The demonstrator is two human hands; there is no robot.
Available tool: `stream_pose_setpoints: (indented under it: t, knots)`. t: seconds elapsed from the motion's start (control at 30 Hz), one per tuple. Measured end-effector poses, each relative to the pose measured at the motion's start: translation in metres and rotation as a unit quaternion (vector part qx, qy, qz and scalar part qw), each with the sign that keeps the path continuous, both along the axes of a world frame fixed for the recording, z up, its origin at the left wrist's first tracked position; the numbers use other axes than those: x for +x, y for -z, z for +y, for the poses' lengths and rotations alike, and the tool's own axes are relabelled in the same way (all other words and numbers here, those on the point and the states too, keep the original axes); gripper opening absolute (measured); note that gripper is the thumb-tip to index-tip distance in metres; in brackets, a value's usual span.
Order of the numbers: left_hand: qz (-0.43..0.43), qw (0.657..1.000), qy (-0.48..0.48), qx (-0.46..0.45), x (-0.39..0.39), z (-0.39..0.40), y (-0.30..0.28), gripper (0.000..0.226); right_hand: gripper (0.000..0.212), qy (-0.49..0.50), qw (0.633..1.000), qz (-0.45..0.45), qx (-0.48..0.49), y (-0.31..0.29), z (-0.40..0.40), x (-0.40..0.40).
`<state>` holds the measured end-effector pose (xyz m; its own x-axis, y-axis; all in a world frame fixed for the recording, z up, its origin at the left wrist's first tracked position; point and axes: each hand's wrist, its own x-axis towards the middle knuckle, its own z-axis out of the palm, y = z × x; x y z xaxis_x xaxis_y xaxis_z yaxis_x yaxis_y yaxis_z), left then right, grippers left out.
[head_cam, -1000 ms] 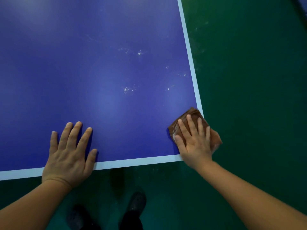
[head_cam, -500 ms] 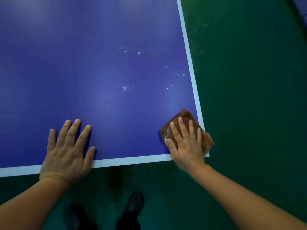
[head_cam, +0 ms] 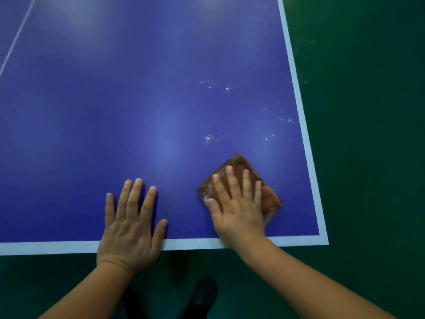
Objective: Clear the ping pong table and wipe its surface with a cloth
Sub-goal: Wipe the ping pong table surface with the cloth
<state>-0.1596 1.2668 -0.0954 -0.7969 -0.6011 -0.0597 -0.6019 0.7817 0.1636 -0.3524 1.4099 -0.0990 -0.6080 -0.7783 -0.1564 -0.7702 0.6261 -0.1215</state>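
Brown and folded into a rough square, the cloth (head_cam: 243, 180) lies flat on the blue ping pong table (head_cam: 138, 111), a little way in from the table's near right corner and turned so that one of its corners points away from you. Your right hand (head_cam: 239, 210) lies on top of the cloth with its fingers straight and spread, palm down, pressing it against the surface; nothing is curled around the fabric, so this is a flat press rather than a pinch. The cloth's far corner and its right side show beyond your fingers, and its outline is slightly blurred.

Your left hand (head_cam: 131, 231) rests palm down on the bare table just to the left of the cloth, apart from it, fingers straight and splayed, holding nothing. Its heel lies over the white line (head_cam: 46, 247) that runs along the table's near edge, and your right wrist crosses that same line.

Beyond the cloth, farther from you, small white specks (head_cam: 210, 138) are scattered over the blue surface in several patches. Off the cloth's right, past the table's white side stripe, the green floor (head_cam: 368, 157) shows. Below the near edge, between your forearms, you can see two dark shoes (head_cam: 202, 295) on that floor.
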Motion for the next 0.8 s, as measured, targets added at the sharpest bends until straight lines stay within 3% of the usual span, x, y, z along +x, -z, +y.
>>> stream_pose_setpoints:
  t: [0.17,0.27,0.43,0.57,0.7,0.8]
  knots:
    - [0.024,0.999,-0.031,-0.001,0.0,0.001,0.0,0.076,0.058,-0.122,0.991,-0.062,-0.014,-0.01,-0.141,0.024]
    - [0.006,1.0,-0.025,0.003,-0.002,-0.001,-0.002,0.074,0.057,-0.133,0.988,-0.083,0.01,-0.014,-0.173,0.0]
    - [-0.052,0.998,0.001,0.022,-0.002,-0.003,-0.003,0.072,0.058,0.04,0.998,-0.028,0.043,-0.009,-0.107,-0.117]
    - [-0.073,0.997,-0.001,0.033,-0.002,-0.002,-0.005,0.074,0.06,0.198,0.979,-0.019,0.053,-0.017,-0.033,-0.214]
    - [-0.075,0.997,-0.002,0.03,-0.003,-0.002,-0.006,0.075,0.062,0.218,0.975,-0.014,0.043,-0.014,-0.024,-0.234]
    - [-0.071,0.997,-0.004,0.026,-0.004,-0.001,-0.006,0.077,0.062,0.205,0.978,-0.022,0.043,-0.012,0.003,-0.199]
